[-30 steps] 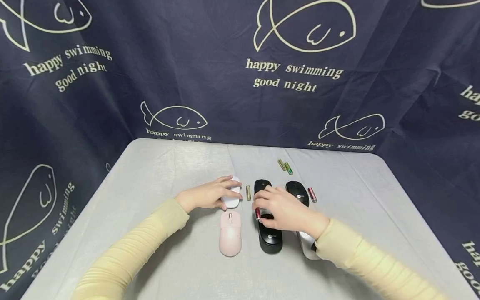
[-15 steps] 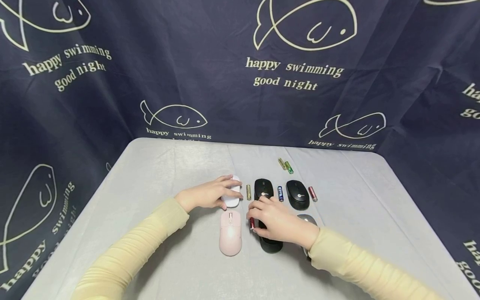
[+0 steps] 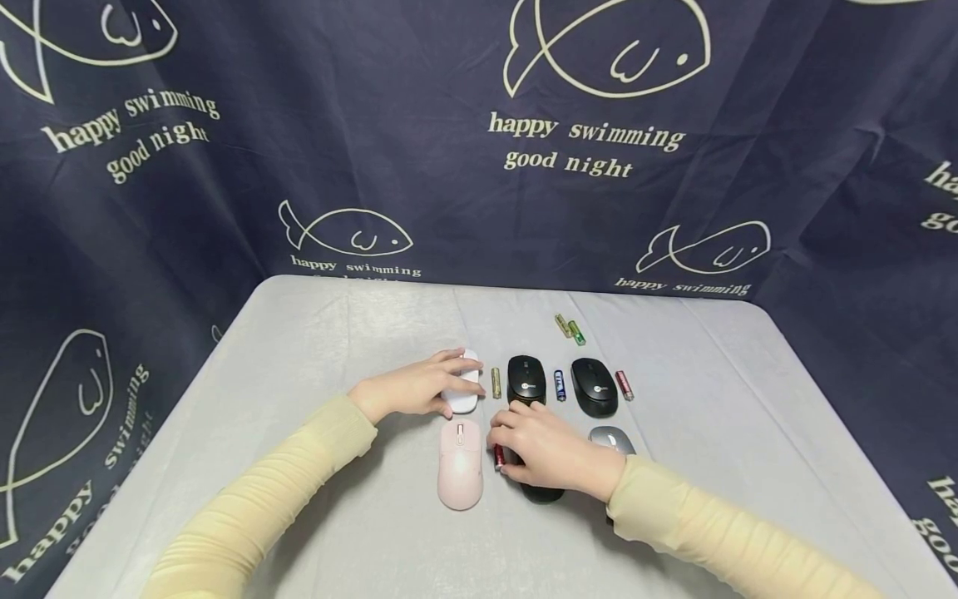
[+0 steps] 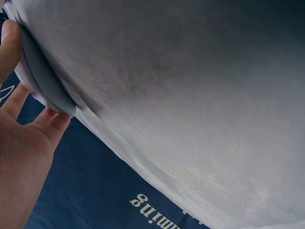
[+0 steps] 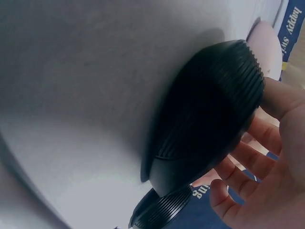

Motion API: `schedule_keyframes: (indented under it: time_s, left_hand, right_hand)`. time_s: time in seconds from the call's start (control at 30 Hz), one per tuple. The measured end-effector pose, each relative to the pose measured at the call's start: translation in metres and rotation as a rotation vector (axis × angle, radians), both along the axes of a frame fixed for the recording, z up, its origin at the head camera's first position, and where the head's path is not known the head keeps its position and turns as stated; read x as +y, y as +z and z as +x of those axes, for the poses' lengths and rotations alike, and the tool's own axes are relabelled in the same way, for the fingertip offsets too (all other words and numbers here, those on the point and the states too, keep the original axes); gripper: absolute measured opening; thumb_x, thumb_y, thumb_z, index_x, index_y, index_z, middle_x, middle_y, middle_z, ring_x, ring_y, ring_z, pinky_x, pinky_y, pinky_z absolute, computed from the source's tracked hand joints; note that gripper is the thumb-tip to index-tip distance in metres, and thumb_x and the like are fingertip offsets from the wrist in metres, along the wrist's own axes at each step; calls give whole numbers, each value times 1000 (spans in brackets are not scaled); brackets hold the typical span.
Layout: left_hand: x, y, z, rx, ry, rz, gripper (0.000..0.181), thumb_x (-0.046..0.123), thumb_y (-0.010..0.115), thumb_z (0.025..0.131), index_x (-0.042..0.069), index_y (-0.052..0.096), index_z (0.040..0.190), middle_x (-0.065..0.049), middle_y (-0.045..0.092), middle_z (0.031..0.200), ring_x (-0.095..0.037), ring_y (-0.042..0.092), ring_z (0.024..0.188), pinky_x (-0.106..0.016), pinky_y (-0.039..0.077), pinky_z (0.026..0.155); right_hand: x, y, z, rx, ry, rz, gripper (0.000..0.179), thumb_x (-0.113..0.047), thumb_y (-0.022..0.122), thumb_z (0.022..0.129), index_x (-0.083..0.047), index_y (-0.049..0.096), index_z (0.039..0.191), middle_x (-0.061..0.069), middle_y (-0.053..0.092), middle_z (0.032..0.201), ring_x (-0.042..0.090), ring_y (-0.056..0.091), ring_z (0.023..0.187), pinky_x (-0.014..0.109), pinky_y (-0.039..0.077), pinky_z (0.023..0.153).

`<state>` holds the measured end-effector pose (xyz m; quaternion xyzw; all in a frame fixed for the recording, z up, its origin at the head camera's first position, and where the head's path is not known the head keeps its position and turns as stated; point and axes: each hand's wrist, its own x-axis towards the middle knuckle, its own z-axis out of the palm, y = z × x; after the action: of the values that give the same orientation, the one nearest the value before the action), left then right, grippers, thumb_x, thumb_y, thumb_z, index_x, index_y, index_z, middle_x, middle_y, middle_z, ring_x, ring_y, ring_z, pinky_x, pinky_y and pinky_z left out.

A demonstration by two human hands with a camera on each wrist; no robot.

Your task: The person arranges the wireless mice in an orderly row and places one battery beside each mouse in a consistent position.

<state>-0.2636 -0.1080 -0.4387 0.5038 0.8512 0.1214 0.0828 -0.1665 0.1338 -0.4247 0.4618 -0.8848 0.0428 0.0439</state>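
My left hand (image 3: 427, 387) rests over a white mouse (image 3: 462, 403), its fingers laid across the top and the thumb near the lower end. In the left wrist view this mouse (image 4: 45, 81) shows its side edge by the fingertips. My right hand (image 3: 550, 449) pinches a red battery (image 3: 499, 457) between thumb and fingers, low at the left side of the near black mouse (image 3: 542, 494). The hand covers most of that mouse; in the right wrist view its ribbed dark side (image 5: 209, 114) shows. Left of the battery lies a pink mouse (image 3: 460, 474).
Two black mice stand farther back, one in the middle (image 3: 527, 378) and one to the right (image 3: 595, 388). Beside them lie a gold battery (image 3: 496, 383), a blue battery (image 3: 560, 385) and a red-and-silver battery (image 3: 624, 385). A grey mouse (image 3: 614, 438) is partly behind the right wrist. A green battery (image 3: 576, 333) lies far back.
My right hand has moved left and toward me with the red battery, from over the black mice to beside the near one. The blue battery has come into view. My left hand stays put.
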Motion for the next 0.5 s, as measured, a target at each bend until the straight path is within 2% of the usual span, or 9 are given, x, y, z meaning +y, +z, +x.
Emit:
schedule_keyframes:
  time_s: [0.5]
  left_hand:
    - [0, 3, 1, -5, 4, -9, 60, 28, 73, 76, 24, 55, 133, -8, 34, 151, -42, 22, 139, -49, 26, 113]
  right_hand:
    - [-3, -5, 2, 36, -6, 7, 26, -33, 75, 73, -21, 67, 94, -5, 62, 99, 15, 51, 90, 29, 39, 69]
